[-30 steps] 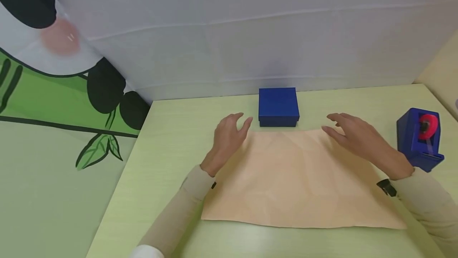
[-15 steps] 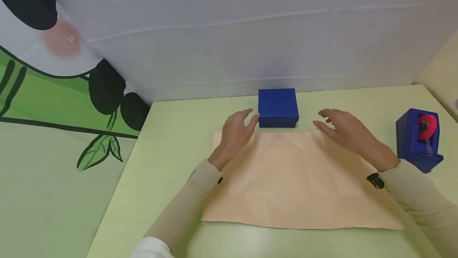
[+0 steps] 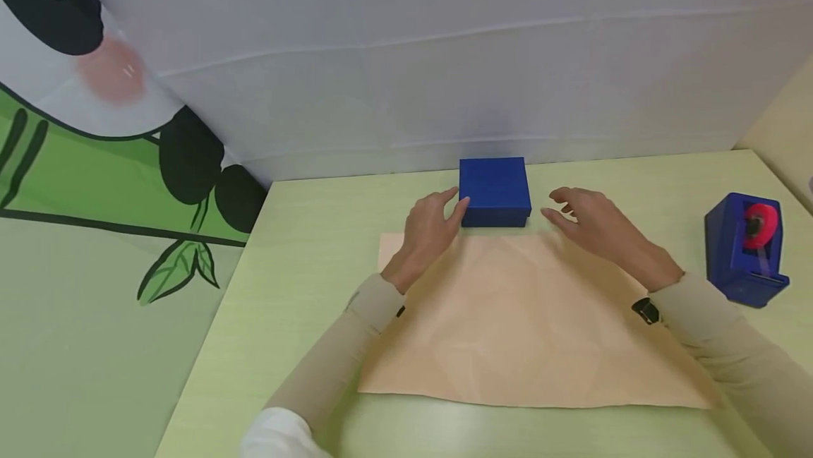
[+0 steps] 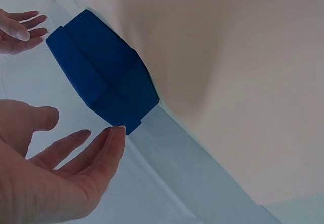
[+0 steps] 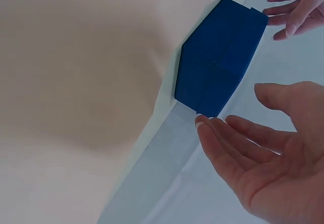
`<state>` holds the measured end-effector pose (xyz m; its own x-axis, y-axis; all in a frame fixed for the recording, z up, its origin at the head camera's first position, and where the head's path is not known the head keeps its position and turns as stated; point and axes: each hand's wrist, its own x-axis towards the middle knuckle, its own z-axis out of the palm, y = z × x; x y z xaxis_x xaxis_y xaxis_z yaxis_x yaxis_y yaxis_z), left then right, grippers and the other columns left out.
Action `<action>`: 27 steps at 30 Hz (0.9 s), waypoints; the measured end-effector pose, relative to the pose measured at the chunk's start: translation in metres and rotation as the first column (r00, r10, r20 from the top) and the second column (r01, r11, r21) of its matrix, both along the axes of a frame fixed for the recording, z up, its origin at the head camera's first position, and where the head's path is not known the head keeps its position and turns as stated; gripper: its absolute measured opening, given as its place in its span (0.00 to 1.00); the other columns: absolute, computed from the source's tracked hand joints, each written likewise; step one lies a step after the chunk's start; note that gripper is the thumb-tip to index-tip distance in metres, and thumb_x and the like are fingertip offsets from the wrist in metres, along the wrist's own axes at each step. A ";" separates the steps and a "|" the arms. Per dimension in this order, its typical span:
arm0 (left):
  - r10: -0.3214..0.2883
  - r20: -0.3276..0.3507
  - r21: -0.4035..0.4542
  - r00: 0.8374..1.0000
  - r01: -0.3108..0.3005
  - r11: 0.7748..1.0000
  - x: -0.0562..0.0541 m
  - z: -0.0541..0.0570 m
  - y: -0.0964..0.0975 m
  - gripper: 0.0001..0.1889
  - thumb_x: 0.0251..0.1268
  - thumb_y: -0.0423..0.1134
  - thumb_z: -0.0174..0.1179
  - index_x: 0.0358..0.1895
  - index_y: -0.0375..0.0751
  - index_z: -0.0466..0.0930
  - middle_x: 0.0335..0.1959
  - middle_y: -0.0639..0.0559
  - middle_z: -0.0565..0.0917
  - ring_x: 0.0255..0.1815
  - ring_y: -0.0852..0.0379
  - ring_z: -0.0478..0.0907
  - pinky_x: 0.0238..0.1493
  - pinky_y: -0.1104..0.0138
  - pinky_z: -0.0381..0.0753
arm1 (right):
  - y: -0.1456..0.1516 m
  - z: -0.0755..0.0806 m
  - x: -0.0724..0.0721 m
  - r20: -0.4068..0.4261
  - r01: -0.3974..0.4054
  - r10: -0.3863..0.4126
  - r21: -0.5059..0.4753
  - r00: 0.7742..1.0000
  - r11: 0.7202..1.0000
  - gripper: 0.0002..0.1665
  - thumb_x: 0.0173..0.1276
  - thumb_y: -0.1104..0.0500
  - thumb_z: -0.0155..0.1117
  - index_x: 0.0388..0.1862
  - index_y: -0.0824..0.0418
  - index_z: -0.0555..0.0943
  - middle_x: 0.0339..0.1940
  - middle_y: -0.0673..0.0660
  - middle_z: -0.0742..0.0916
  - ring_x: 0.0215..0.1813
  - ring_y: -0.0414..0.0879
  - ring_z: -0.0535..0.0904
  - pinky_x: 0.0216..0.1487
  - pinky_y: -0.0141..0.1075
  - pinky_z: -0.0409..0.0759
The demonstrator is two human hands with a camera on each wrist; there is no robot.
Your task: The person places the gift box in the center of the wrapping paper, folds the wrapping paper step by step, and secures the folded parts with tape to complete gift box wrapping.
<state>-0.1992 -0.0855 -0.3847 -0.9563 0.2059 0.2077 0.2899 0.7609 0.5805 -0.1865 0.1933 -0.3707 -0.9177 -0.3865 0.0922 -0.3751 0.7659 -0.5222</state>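
A lidded blue box (image 3: 495,186) rests near the table's back edge, just beyond a sheet of brown paper (image 3: 540,324) spread flat. My left hand (image 3: 427,232) is at the box's left side, fingers relaxed and thumb apart; whether its fingertips touch the box I cannot tell. To the right of the box, a short gap away, hovers my right hand (image 3: 593,229) with fingers loosely bent and nothing held. Both wrist views show the box (image 4: 101,67) beyond the fingers, with neither the left hand (image 4: 66,168) nor the right hand (image 5: 273,153) gripping it.
A blue tape dispenser (image 3: 743,253) with a red-cored roll stands at the right of the pale table (image 3: 286,260). A white cloth backdrop (image 3: 413,56) hangs right behind the table's back edge. A printed cartoon panel (image 3: 95,140) is at the left.
Both hands have moved inward and forward toward the box, the left to the right and the right to the left. The box, paper and tape dispenser stay in place.
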 end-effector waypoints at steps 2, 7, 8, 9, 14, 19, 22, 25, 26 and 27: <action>0.006 -0.001 0.000 1.000 -0.006 1.000 -0.003 -0.002 0.003 0.23 0.81 0.47 0.55 0.68 0.36 0.78 0.61 0.39 0.83 0.49 0.44 0.85 0.35 0.62 0.80 | -0.002 -0.003 -0.005 0.008 -0.003 0.003 -0.007 1.000 1.000 0.25 0.81 0.57 0.57 0.62 0.79 0.75 0.59 0.76 0.82 0.54 0.68 0.83 0.55 0.60 0.81; 0.022 -0.001 -0.012 1.000 -0.022 1.000 -0.012 -0.008 0.009 0.23 0.81 0.47 0.55 0.67 0.37 0.79 0.62 0.40 0.83 0.59 0.44 0.82 0.49 0.59 0.85 | -0.005 -0.011 -0.016 0.016 -0.008 0.008 -0.026 1.000 1.000 0.25 0.81 0.57 0.57 0.64 0.78 0.74 0.60 0.76 0.81 0.54 0.67 0.83 0.55 0.60 0.81; 0.026 -0.002 -0.016 1.000 -0.026 1.000 -0.013 -0.010 0.010 0.23 0.81 0.47 0.55 0.67 0.37 0.79 0.62 0.41 0.83 0.62 0.45 0.81 0.54 0.58 0.84 | -0.005 -0.013 -0.019 0.016 -0.009 0.009 -0.031 1.000 0.999 0.25 0.81 0.57 0.57 0.64 0.78 0.74 0.60 0.76 0.81 0.54 0.67 0.83 0.55 0.60 0.81; 0.030 -0.003 -0.020 1.000 -0.030 0.999 -0.015 -0.011 0.011 0.23 0.81 0.47 0.55 0.67 0.37 0.79 0.62 0.41 0.83 0.63 0.45 0.80 0.57 0.58 0.83 | -0.006 -0.014 -0.021 0.013 -0.011 0.012 -0.034 1.000 0.999 0.25 0.81 0.57 0.57 0.64 0.78 0.74 0.60 0.76 0.81 0.54 0.67 0.83 0.55 0.59 0.81; 0.042 -0.016 -0.003 0.999 -0.042 0.999 -0.021 -0.015 0.016 0.22 0.80 0.46 0.56 0.66 0.36 0.80 0.60 0.41 0.84 0.63 0.45 0.80 0.61 0.57 0.81 | -0.010 -0.019 -0.029 -0.004 -0.039 0.039 -0.049 0.999 0.998 0.27 0.81 0.58 0.57 0.68 0.76 0.71 0.62 0.76 0.80 0.54 0.67 0.84 0.56 0.59 0.81; 0.040 -0.032 0.012 0.999 -0.039 0.999 -0.024 -0.017 0.021 0.22 0.80 0.45 0.56 0.66 0.34 0.80 0.60 0.40 0.84 0.64 0.45 0.80 0.62 0.56 0.80 | -0.015 -0.022 -0.031 -0.042 -0.060 0.058 -0.054 0.997 0.997 0.29 0.81 0.59 0.57 0.73 0.75 0.68 0.63 0.76 0.79 0.53 0.67 0.84 0.55 0.59 0.82; 0.033 -0.042 0.020 0.999 -0.032 0.999 -0.026 -0.018 0.022 0.22 0.80 0.45 0.56 0.66 0.32 0.79 0.60 0.39 0.84 0.63 0.44 0.80 0.62 0.57 0.80 | -0.019 -0.025 -0.033 -0.054 -0.066 0.063 -0.051 0.997 0.997 0.31 0.81 0.59 0.58 0.74 0.75 0.66 0.64 0.77 0.79 0.54 0.67 0.83 0.55 0.59 0.82; 0.025 -0.044 0.030 0.999 -0.023 0.999 -0.027 -0.021 0.024 0.23 0.80 0.44 0.56 0.66 0.31 0.78 0.59 0.37 0.84 0.51 0.46 0.85 0.51 0.61 0.84 | -0.022 -0.029 -0.035 -0.050 -0.076 0.073 -0.055 0.996 0.996 0.32 0.82 0.58 0.57 0.76 0.74 0.64 0.64 0.77 0.78 0.54 0.67 0.84 0.55 0.59 0.82; 0.021 -0.040 0.035 0.999 -0.020 0.999 -0.028 -0.022 0.024 0.23 0.80 0.44 0.56 0.67 0.31 0.78 0.56 0.36 0.85 0.43 0.47 0.84 0.44 0.63 0.83 | -0.023 -0.030 -0.036 -0.043 -0.078 0.075 -0.057 0.996 0.995 0.33 0.82 0.57 0.56 0.77 0.74 0.63 0.65 0.77 0.78 0.54 0.67 0.84 0.55 0.59 0.81; 0.018 -0.033 0.038 0.999 -0.017 0.999 -0.028 -0.023 0.025 0.23 0.80 0.44 0.56 0.67 0.30 0.77 0.52 0.36 0.86 0.35 0.49 0.82 0.37 0.65 0.80 | -0.024 -0.032 -0.036 -0.038 -0.080 0.078 -0.060 0.996 0.995 0.34 0.82 0.57 0.55 0.78 0.74 0.62 0.64 0.77 0.79 0.54 0.67 0.83 0.56 0.59 0.81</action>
<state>-0.2272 -0.0609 -0.4080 -0.9521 0.1808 0.2465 0.2963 0.7439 0.5990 -0.2224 0.1695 -0.4024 -0.8802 -0.4502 0.1501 -0.4523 0.7000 -0.5526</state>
